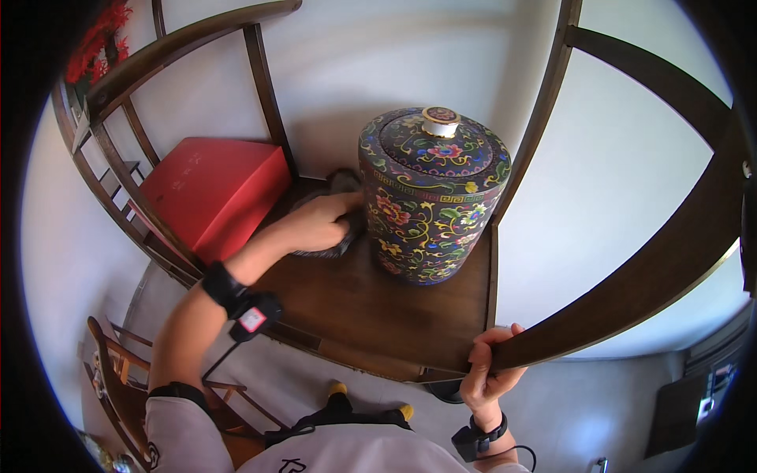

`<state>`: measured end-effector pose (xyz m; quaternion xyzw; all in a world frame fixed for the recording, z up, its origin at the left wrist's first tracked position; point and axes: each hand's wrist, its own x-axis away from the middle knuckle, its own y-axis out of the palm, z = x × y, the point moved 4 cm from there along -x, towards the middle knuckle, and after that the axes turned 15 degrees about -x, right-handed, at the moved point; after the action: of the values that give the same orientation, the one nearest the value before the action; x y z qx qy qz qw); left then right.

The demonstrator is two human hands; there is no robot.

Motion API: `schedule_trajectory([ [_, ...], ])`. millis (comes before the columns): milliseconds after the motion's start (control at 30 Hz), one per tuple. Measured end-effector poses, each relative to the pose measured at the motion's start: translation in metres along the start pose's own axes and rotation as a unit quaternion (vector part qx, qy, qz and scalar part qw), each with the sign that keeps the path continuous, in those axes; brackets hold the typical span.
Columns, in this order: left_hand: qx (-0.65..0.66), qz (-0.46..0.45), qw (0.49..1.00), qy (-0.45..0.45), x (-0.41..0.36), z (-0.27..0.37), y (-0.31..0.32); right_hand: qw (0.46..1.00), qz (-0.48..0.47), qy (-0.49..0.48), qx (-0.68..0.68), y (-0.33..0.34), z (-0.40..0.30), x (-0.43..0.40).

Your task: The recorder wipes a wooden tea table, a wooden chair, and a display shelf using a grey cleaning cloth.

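My left hand point(319, 222) is closed on a dark grey cloth point(332, 252), pressed to the wooden shelf board point(378, 331) just left of a lidded jar. Part of the cloth lies hidden under the hand. The jar point(426, 224) is black with many-coloured flowers and scrolls, and its lid point(446, 159) has a white and gold knob point(441, 121). It stands upright on the board. At the board's front right corner, my right hand point(492, 372) grips the end of a curved wooden frame piece point(621, 295), thumb on the near side.
A red box point(213, 189) rests on the shelf's left side, behind slim wooden rails point(145, 201). Red artificial flowers point(103, 41) show at upper left. A wooden chair point(118, 378) stands on the floor at lower left. The white wall point(402, 53) rises behind the jar.
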<state>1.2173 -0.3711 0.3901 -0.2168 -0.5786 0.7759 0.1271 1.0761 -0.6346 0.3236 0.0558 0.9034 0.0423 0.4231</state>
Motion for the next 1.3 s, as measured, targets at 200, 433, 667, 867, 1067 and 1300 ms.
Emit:
schedule_trajectory([
  [200, 0.025, 0.321, 0.947, -0.026, 0.018, 0.048, -0.094, 1.0, -0.017, -0.017, 0.002, 0.003, 0.0, -0.002],
  [433, -0.122, 0.141, 0.982, -0.018, -0.054, 0.114, -0.125, 1.0, -0.013, -0.019, -0.015, 0.003, -0.003, 0.003],
  [667, -0.063, 0.089, 0.992, 0.071, -0.073, 0.099, -0.118, 0.999, -0.02, -0.041, -0.008, 0.004, -0.002, -0.001],
  [867, -0.096, 0.057, 0.99, 0.086, -0.075, 0.1, -0.12, 0.999, -0.018, -0.043, 0.01, 0.005, -0.001, -0.003],
  [1067, -0.065, 0.048, 0.993, 0.09, -0.076, 0.101, -0.107, 0.999, 0.002, -0.037, -0.005, -0.01, 0.011, 0.002],
  [1300, -0.038, 0.295, 0.947, 0.124, -0.026, 0.106, -0.112, 0.999, 0.005, -0.036, 0.009, -0.014, 0.011, 0.0],
])
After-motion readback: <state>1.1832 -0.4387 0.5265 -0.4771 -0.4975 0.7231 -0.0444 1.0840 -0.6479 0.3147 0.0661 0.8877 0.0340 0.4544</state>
